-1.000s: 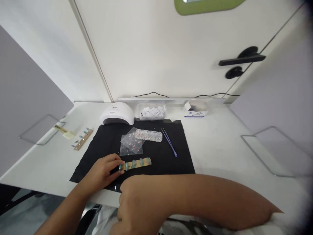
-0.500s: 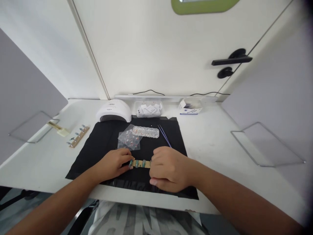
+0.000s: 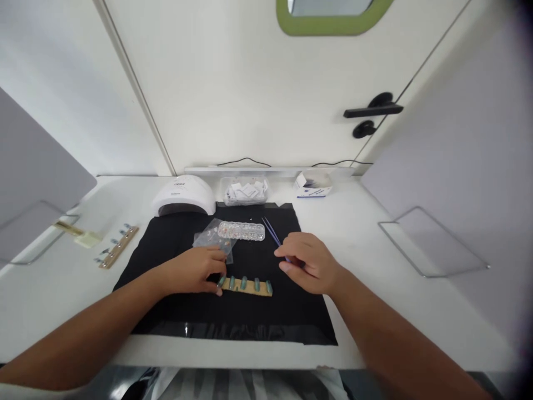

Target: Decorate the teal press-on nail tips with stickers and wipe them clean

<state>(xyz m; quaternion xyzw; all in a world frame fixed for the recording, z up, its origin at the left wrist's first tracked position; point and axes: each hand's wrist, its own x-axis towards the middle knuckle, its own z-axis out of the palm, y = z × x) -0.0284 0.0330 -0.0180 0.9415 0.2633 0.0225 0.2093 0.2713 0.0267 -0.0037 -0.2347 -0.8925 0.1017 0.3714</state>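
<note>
A wooden strip (image 3: 250, 288) with several teal false nails (image 3: 244, 283) along it lies on the black mat (image 3: 266, 311). My left hand (image 3: 197, 270) is closed in a pinch at the strip's left end, holding it near the leftmost nail. My right hand (image 3: 310, 262) is over the lower end of the blue tweezers (image 3: 271, 231), off to the strip's upper right. Its thumb and curled forefinger are apart, one on each side of the tweezers' end. Whether they touch it I cannot tell. The tweezers still lie on the mat, tips pointing away.
Beyond the strip are a clear case of small gems (image 3: 241, 230) and clear bags (image 3: 208, 233). A white nail lamp (image 3: 185, 194), a tub of white packets (image 3: 245, 191) and a small box (image 3: 313, 185) stand behind. A second nail strip (image 3: 119, 248) and a brush (image 3: 79, 232) lie left.
My right hand has left the strip's right end and moved up and right to the tweezers, uncovering the nails there. My left hand stays at the strip's left end. The view has shifted slightly.
</note>
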